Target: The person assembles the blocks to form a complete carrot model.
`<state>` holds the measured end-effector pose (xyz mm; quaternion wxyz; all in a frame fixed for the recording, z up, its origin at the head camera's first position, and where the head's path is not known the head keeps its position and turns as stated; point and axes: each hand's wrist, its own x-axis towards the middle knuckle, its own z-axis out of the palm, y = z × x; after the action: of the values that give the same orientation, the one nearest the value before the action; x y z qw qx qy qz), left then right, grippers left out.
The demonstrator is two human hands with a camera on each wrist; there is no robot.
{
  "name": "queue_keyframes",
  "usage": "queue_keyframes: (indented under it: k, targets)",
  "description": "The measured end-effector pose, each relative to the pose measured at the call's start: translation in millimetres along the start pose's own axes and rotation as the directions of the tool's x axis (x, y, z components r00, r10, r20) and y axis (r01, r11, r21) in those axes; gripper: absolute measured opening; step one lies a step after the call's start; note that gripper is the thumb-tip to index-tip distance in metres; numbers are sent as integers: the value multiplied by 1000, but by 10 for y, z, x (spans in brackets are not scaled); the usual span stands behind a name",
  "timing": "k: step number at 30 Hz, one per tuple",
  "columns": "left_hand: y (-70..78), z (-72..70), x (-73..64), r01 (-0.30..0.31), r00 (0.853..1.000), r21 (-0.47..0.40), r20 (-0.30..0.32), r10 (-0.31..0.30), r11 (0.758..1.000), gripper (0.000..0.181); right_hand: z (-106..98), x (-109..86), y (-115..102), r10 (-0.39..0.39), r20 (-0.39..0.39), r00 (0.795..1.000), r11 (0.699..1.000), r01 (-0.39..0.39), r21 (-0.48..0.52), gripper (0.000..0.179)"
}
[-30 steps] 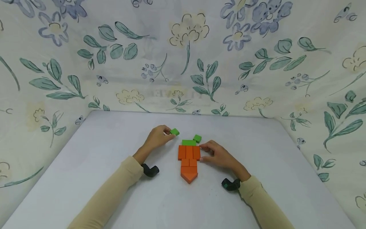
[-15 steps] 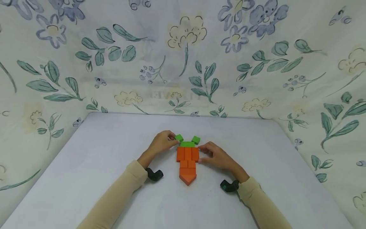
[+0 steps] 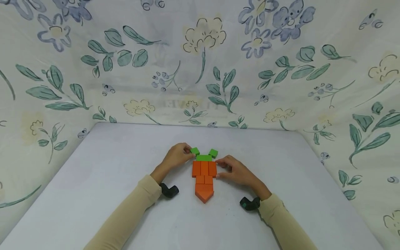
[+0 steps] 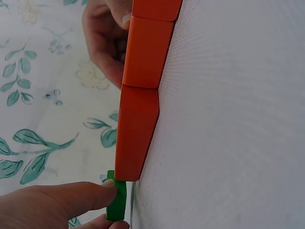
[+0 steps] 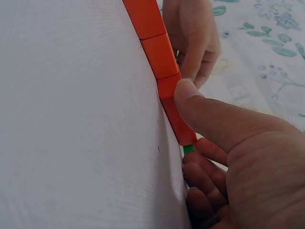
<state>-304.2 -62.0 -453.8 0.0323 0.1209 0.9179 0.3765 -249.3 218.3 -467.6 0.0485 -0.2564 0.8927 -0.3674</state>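
My left hand [image 3: 177, 154] pinches a small green block [image 3: 195, 151] at the upper left corner of a green bar [image 3: 204, 158]. In the left wrist view, the thumb lies on that green block [image 4: 116, 200]. My right hand [image 3: 235, 170] has thumb and forefinger at the two ends of the rightmost long orange block [image 3: 213, 169]. A second small green block [image 3: 213, 153] lies tilted at the bar's upper right corner. Below the bar come three long orange blocks side by side, then two smaller orange blocks [image 3: 208, 179], then a pointed orange block [image 3: 204, 190].
Everything lies on a white table [image 3: 150, 222]. A flower-printed cloth [image 3: 178, 83] rises behind it and on both sides. Black wrist cameras sit on the left wrist [image 3: 169, 191] and right wrist [image 3: 250, 203].
My left hand has carried its small green block right and down to the green bar's upper left corner. The right hand has stayed beside the orange blocks; the view has shifted slightly.
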Motion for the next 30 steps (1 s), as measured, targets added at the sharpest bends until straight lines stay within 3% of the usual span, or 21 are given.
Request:
queue_keyframes:
  k: [21,30]
  targets:
    - [-51,22,-23,-21,1000,16,21,21,1000,40,-22,-32,24,-28,-6,1000,1000,28,-8,51]
    - [-60,-113,-4,-27,996,21,86,25,999,39,-42,13,15,-47,-6,999,999,47,-6,52]
